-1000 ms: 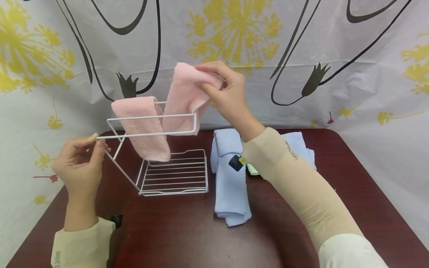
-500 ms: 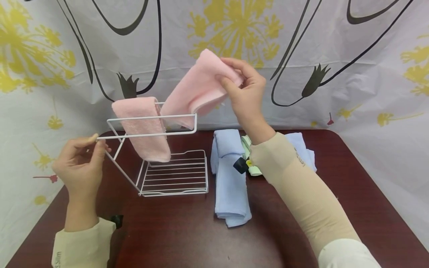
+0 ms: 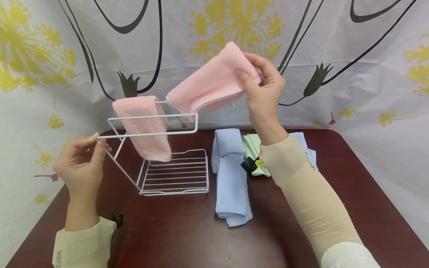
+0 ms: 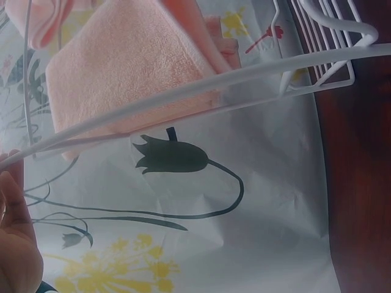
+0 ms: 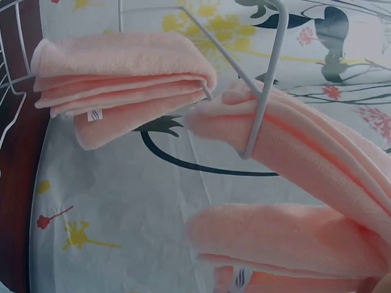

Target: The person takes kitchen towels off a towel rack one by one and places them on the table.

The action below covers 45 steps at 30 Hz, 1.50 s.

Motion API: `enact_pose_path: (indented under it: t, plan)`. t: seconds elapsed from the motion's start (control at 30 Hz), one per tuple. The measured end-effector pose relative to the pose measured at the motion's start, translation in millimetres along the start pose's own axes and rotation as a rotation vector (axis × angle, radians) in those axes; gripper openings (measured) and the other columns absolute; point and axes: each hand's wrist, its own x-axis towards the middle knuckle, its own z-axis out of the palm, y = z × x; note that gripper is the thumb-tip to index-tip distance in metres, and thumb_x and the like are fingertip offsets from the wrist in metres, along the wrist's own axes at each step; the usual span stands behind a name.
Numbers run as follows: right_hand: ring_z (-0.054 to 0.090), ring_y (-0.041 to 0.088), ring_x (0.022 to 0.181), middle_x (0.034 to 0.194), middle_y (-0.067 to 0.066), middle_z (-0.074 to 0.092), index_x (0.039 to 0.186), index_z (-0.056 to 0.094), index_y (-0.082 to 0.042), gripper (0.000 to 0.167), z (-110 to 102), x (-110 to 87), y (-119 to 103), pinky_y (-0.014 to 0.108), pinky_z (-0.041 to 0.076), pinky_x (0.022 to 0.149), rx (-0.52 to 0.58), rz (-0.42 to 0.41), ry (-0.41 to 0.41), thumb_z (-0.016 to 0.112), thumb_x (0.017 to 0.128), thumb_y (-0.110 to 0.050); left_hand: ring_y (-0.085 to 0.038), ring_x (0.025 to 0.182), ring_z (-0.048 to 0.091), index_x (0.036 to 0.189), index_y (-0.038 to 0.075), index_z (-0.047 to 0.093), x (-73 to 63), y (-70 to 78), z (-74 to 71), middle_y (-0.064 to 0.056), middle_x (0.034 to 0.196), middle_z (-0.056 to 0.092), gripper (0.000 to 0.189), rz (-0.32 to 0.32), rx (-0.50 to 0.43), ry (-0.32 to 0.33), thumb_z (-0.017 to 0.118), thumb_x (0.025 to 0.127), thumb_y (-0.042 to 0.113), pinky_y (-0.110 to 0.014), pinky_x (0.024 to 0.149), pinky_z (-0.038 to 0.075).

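A white wire rack stands on the table, with an upper rail frame above a slatted base. My left hand pinches the near left corner of its upper frame between thumb and fingers. One folded pink towel hangs over the rails. A second folded pink towel is gripped at its right end by my right hand, above and right of the rack. Its lower left end still lies between the rails at the frame's right end. In the right wrist view, the held towel passes through the wire end loop.
A folded blue towel lies on the dark table right of the rack. Beside it are a light green towel and another blue cloth, partly hidden by my right forearm. A patterned curtain hangs behind.
My right hand has moved right and slightly up, drawing the second pink towel up out of the rails into a slant. The left hand and rack stay in place.
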Motion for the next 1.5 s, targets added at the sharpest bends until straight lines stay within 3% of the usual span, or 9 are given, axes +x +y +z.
enact_pose_path:
  t: [0.23,0.57,0.8,1.2,1.37,1.5]
  plan:
    - [0.067,0.021,0.087,0.097,0.005,0.07,0.099,0.076,-0.005,0.029,-8,2.2,0,0.026,0.06,0.071,-0.009,-0.02,0.066,0.075,0.076,0.012,-0.011,0.063,0.068,0.092,-0.024,0.063,-0.3,-0.7,-0.2,-0.007,0.081,0.073,0.016,0.0,-0.002,0.0,0.064,0.078,-0.02,-0.014,0.061,0.057]
    - [0.065,0.021,0.086,0.093,0.008,0.069,0.098,0.074,-0.002,0.03,-17,6.4,-5,0.026,0.058,0.069,0.091,-0.001,0.135,0.075,0.074,0.016,-0.011,0.063,0.067,0.092,-0.024,0.064,-0.1,0.4,-0.5,-0.007,0.081,0.074,0.016,-0.01,-0.008,0.022,0.064,0.077,-0.019,-0.014,0.06,0.057]
    - [0.064,0.024,0.087,0.097,0.011,0.068,0.099,0.073,-0.002,0.03,-23,4.7,-6,0.027,0.061,0.066,0.152,0.038,0.137,0.072,0.076,0.018,-0.011,0.062,0.067,0.092,-0.025,0.063,0.1,0.8,-1.6,-0.007,0.08,0.073,0.016,-0.009,-0.018,0.02,0.064,0.077,-0.019,-0.014,0.059,0.057]
    - [0.065,0.024,0.084,0.096,0.013,0.068,0.099,0.072,0.0,0.031,-35,9.7,-7,0.028,0.06,0.059,0.204,0.033,0.175,0.071,0.076,0.019,-0.011,0.06,0.067,0.091,-0.025,0.063,1.5,2.2,-1.7,-0.008,0.078,0.073,0.016,-0.006,-0.028,0.04,0.064,0.077,-0.019,-0.014,0.057,0.056]
    - [0.066,0.02,0.076,0.091,0.011,0.069,0.097,0.073,-0.001,0.031,-44,9.0,-5,0.025,0.058,0.053,0.183,-0.009,0.161,0.071,0.074,0.02,-0.012,0.06,0.067,0.09,-0.026,0.062,1.9,1.8,-1.2,-0.008,0.077,0.072,0.016,-0.006,-0.034,0.042,0.065,0.077,-0.018,-0.014,0.057,0.056]
    - [0.067,0.019,0.078,0.089,0.009,0.07,0.096,0.074,-0.003,0.03,-52,5.2,-2,0.024,0.058,0.055,0.143,-0.047,0.133,0.071,0.076,0.019,-0.012,0.06,0.067,0.091,-0.025,0.063,2.2,1.1,-1.4,-0.009,0.078,0.072,0.016,-0.011,-0.048,0.035,0.065,0.077,-0.018,-0.015,0.057,0.056]
